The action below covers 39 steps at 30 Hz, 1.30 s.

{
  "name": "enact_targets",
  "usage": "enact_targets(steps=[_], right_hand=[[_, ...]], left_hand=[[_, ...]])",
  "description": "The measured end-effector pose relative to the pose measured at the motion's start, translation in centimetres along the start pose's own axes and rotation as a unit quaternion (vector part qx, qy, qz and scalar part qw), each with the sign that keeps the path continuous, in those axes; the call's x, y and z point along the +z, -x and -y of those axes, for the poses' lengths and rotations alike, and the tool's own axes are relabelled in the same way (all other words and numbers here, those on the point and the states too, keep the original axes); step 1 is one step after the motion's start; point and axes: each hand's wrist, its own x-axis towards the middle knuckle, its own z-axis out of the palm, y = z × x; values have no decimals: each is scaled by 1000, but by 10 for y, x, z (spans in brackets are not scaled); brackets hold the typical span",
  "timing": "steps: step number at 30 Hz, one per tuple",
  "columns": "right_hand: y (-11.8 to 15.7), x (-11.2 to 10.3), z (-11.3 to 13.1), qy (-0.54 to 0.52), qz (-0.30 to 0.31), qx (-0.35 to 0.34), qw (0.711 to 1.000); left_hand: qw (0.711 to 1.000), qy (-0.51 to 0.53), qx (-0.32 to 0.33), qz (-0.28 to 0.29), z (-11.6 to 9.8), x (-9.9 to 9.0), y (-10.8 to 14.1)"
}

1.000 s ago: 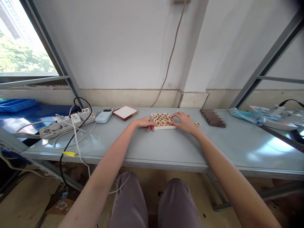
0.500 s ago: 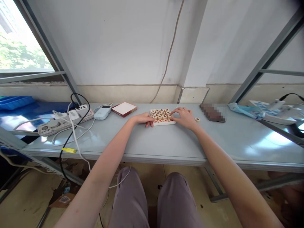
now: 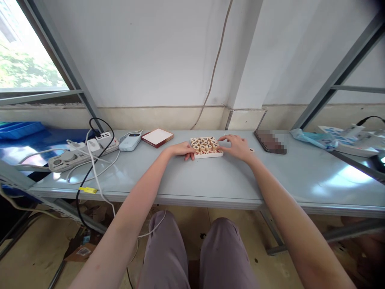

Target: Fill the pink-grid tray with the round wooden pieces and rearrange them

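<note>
A small white tray [image 3: 210, 156] on the desk holds rows of round Chinese chess pieces [image 3: 205, 143], dark characters on the upper ones and red ones along the front. At the tray's left side my left hand [image 3: 182, 149] rests with fingers curled against its edge and front corner. My right hand [image 3: 237, 147] is by the right edge, thumb and index finger apart beside the end pieces. Beyond that hand one loose chess piece [image 3: 252, 150] lies on the desk, mostly hidden behind the wrist.
Left of the tray are a white-topped box lid [image 3: 158, 137], a pale blue power bank [image 3: 130, 142] and a power strip [image 3: 69, 157] with tangled cables. To the right lie a phone [image 3: 269, 142], partly blurred, and a blue plastic bag [image 3: 313, 140]. Metal posts frame the desk [image 3: 192, 180].
My right hand has shifted slightly right, and it now covers more of the loose chess piece. My left hand stays at the tray's left edge.
</note>
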Motion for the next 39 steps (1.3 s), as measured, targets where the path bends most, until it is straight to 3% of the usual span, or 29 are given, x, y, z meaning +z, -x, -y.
enact_targets(steps=[3,7,9,13,21,29,32,39], right_hand=[[3,-9,-17,57,-7,95,994],[8,-13,-42,137,-9,271,953],[8,-11,-47,120,10,302,946],[4,-6,-45,48,65,255,964],[-1,-3,-26,17,63,166,984],[3,-19,-19,-28,51,224,973],[5,-24,-15,-53,47,212,975],[6,-24,8,-51,-71,51,995]], left_hand=[[1000,-5,6,-2,2,0,-1],[1000,-9,0,-5,5,0,-2],[1000,-9,-2,-8,5,0,-2],[1000,-2,1,-7,5,0,-1],[1000,-7,0,-10,4,0,0],[1000,19,6,-3,-3,1,4],[1000,25,-6,2,-5,1,5],[1000,31,-3,5,6,-4,1]])
